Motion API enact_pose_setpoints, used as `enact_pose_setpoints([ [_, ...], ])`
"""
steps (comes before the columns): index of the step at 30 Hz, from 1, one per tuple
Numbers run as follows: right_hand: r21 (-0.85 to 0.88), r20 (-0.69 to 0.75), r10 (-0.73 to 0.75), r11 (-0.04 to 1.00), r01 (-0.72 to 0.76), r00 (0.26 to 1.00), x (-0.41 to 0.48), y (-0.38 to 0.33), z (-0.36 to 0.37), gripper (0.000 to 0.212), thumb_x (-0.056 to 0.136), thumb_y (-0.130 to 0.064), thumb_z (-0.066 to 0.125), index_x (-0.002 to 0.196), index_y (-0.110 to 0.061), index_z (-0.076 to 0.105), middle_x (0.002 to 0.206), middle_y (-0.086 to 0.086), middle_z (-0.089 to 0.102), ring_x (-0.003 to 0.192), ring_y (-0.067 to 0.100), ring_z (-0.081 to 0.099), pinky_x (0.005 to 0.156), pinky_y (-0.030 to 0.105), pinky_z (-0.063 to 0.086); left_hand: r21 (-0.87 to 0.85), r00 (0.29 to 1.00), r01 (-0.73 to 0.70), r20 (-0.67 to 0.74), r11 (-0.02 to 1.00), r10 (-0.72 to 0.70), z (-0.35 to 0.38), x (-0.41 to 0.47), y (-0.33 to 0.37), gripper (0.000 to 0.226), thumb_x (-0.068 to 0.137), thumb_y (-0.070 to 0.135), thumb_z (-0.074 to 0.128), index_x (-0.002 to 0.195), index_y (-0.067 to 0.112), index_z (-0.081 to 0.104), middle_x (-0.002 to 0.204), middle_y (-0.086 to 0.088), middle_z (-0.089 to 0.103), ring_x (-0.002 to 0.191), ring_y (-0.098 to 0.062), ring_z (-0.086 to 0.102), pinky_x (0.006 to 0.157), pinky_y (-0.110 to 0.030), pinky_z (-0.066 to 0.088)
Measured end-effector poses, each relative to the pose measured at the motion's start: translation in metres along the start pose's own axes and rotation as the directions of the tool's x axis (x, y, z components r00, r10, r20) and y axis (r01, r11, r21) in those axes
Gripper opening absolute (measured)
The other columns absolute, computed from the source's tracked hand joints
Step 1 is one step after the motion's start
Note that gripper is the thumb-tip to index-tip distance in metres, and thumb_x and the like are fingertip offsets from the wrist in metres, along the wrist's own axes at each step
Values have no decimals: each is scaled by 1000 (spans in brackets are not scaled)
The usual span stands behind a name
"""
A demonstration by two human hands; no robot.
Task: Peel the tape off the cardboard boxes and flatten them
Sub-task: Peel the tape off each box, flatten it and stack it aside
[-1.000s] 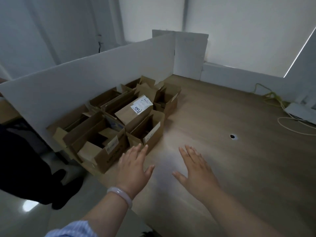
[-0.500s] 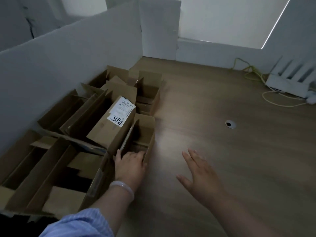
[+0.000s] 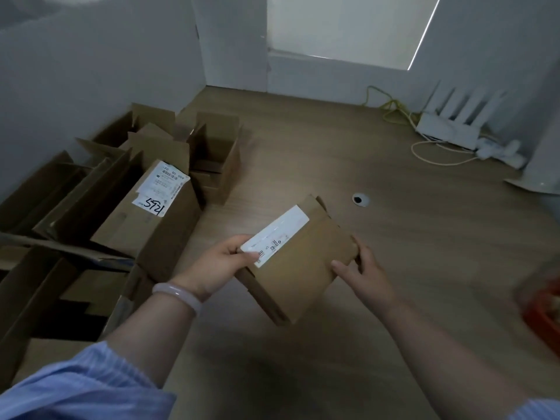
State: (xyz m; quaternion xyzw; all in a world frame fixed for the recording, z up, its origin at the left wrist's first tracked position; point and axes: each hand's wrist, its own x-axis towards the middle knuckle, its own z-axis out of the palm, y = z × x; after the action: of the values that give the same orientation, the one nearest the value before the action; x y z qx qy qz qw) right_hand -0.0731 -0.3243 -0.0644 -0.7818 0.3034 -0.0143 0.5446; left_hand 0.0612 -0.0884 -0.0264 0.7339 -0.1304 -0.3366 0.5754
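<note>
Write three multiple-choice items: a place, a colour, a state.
1. Where is the router? A. far right of the table B. on a chair C. on the floor
2. Label colour on the held box? A. red B. white C. green
3. How is the box supported? A. lying flat B. both hands C. one hand
1 A, beside the cables; 2 B, plainly white; 3 B, left hand and right hand each grip an end.
</note>
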Motion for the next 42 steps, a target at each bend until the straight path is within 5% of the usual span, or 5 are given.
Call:
enact_pose_setpoints([
  [9, 91, -214, 23, 996, -4, 976, -22, 14, -20, 40, 79, -37, 72, 114, -23, 57, 105, -7, 61, 97, 12, 58, 75, 20, 43, -164, 962, 49, -258, 985, -91, 40, 19, -30, 35, 83, 32, 71, 117, 29, 61, 118, -3, 60, 106, -15, 59, 98, -29, 44],
  [19, -28, -402, 221, 967, -253, 889, -13, 43, -32, 30, 82, -43, 69, 90, -15, 61, 88, 0, 63, 91, 23, 60, 74, 29, 42, -362, 973, 229, 90, 904, -210, 106, -1, -51, 84, 85, 30, 69, 151, 24, 17, 148, 2, 34, 128, -14, 44, 108, -30, 35],
  [24, -386, -290, 9, 914, -126, 957, -20, 58, -30, 64, 83, -39, 68, 138, -19, 43, 139, 10, 44, 128, 24, 39, 103, 28, 31, -81, 980, 135, -139, 988, -145, 107, 14, -69, 57, 86, 18, 69, 138, 15, 46, 129, -4, 56, 113, -16, 56, 101, -37, 46],
  [28, -786, 83, -303, 565, 249, 949, -29, 63, -14, 82, 73, -77, 36, 146, -39, 28, 158, -6, 15, 146, 18, 10, 119, 44, 6, 26, 969, 110, -226, 994, -102, 113, 28, -79, 37, 79, 31, 75, 110, 26, 57, 105, 3, 64, 99, -14, 62, 90, -40, 53],
  [42, -885, 236, -225, 352, 305, 945, 14, 78, -2, 94, 72, -65, 62, 149, -38, 16, 160, 4, 11, 146, 25, 13, 116, 47, 16, -20, 974, 203, -99, 979, -204, 119, 30, -115, 44, 85, 5, 67, 127, 10, 56, 113, -7, 66, 99, -17, 62, 93, -39, 51],
])
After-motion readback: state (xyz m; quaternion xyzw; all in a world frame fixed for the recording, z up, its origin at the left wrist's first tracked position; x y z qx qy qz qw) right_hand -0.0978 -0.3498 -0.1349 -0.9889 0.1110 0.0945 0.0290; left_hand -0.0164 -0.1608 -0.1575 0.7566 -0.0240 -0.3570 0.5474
